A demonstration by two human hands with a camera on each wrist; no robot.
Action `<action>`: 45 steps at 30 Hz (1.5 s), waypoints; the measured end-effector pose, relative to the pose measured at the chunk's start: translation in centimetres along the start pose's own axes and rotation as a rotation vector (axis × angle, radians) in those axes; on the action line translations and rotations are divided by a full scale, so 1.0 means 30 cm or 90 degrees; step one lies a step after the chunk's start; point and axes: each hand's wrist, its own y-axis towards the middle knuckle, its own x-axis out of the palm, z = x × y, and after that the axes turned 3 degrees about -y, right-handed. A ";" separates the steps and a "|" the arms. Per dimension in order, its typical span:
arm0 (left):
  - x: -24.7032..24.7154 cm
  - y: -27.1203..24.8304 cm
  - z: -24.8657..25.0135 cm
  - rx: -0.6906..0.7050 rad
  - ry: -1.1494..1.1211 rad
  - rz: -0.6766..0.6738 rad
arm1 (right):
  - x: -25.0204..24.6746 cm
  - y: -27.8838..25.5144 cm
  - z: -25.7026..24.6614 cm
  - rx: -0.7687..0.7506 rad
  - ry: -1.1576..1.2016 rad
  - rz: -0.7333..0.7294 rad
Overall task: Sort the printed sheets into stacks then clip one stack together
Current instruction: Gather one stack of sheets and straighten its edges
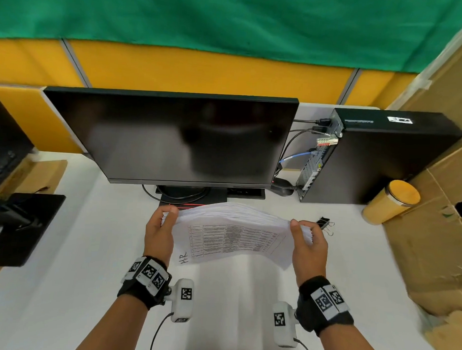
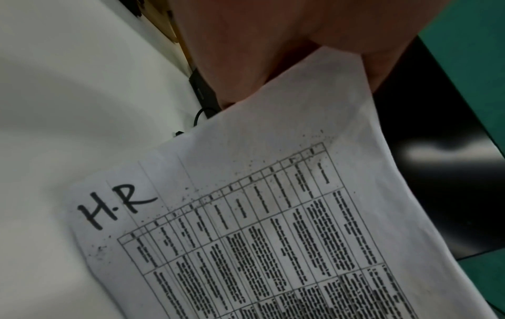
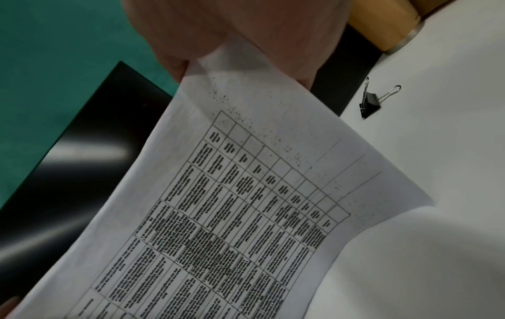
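A thick stack of printed sheets (image 1: 230, 235) is held above the white desk in front of the monitor, its near sheet showing a table and a handwritten "HR" (image 2: 114, 210). My left hand (image 1: 161, 224) grips the stack's left end, thumb on the near side. At the right end my right hand (image 1: 307, 236) grips it the same way. The sheets (image 3: 246, 194) fill both wrist views. A black binder clip (image 1: 326, 223) lies on the desk just right of my right hand; it also shows as the clip (image 3: 370, 103) in the right wrist view.
A dark monitor (image 1: 178, 139) stands right behind the stack, with its base and cables below. A black computer case (image 1: 377, 159) and a yellow tumbler (image 1: 392, 201) sit at the right, cardboard boxes (image 1: 437, 234) beyond. Black gear (image 1: 18, 227) lies at the left.
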 end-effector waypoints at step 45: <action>0.178 -0.041 0.284 0.449 0.596 -0.221 | 0.028 0.070 -0.328 -0.507 -0.493 -0.221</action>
